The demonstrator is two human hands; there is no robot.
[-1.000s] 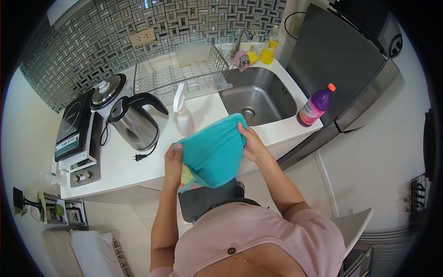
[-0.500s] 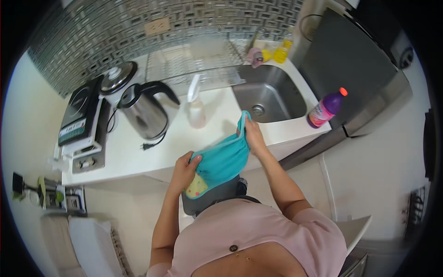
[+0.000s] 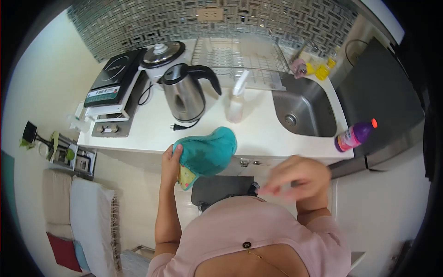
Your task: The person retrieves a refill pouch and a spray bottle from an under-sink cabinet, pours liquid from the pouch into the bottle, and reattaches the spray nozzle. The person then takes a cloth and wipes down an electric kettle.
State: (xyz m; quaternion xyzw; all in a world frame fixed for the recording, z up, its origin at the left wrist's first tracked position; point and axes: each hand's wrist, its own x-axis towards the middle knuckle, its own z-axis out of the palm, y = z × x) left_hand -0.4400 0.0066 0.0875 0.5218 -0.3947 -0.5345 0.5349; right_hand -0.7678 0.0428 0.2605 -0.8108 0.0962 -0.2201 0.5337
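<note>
My left hand (image 3: 171, 162) pinches the left edge of a teal cloth (image 3: 207, 151), which hangs in front of the counter's edge and shows a yellow patterned underside at its lower left. The cloth's right end is loose. My right hand (image 3: 297, 177) is raised to the right of the cloth, apart from it and blurred by motion; its fingers are bent, and whether they hold anything cannot be made out. A white spray bottle (image 3: 236, 104) stands on the counter behind the cloth, with a steel kettle (image 3: 184, 98) to its left.
On the white counter (image 3: 152, 131) are an induction cooker (image 3: 115, 74), a rice cooker (image 3: 162, 54), a plug with its cord and a dish rack (image 3: 240, 57). The sink (image 3: 307, 106) is at the right, with a purple bottle (image 3: 354, 135) beside it and yellow bottles behind.
My right hand has let go of the cloth and moved right, towards my body. The cloth's right end now hangs loose, while my left hand keeps its hold. The view has turned left.
</note>
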